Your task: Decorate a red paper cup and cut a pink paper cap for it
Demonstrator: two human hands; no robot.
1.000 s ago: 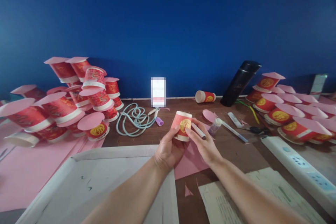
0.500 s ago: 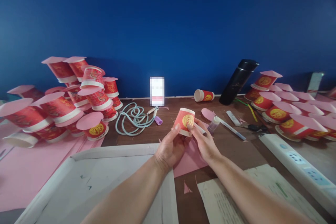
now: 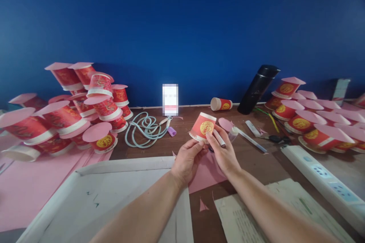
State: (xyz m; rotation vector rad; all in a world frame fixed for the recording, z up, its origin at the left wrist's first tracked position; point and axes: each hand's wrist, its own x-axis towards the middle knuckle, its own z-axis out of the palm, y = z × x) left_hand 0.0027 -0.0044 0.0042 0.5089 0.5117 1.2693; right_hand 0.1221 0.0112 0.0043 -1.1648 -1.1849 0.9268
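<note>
A red paper cup (image 3: pixel 202 127) with a white base and a round gold emblem is held upside down and tilted between both hands, above the table. My left hand (image 3: pixel 188 158) pinches its lower rim from the left and below. My right hand (image 3: pixel 224 150) grips its right side, thumb on the front by the emblem. That same hand also has a white marker (image 3: pixel 219 138) tucked between its fingers, dark end toward me. Dark marks show along the cup's lower left rim. Beneath the hands lies a pink paper sheet (image 3: pixel 203 176).
Cups with pink paper tops (image 3: pixel 67 115) are stacked at left; more such cups (image 3: pixel 302 123) stand at right. A white box lid (image 3: pixel 99 190), coiled cable (image 3: pixel 142 131), black flask (image 3: pixel 258 90), glue bottle (image 3: pixel 233 134), lying cup (image 3: pixel 226 104) and power strip (image 3: pixel 322 174) surround the hands.
The cup has risen slightly to the right and tilted more. My left hand has shifted from its side to its lower rim. My right hand keeps the marker.
</note>
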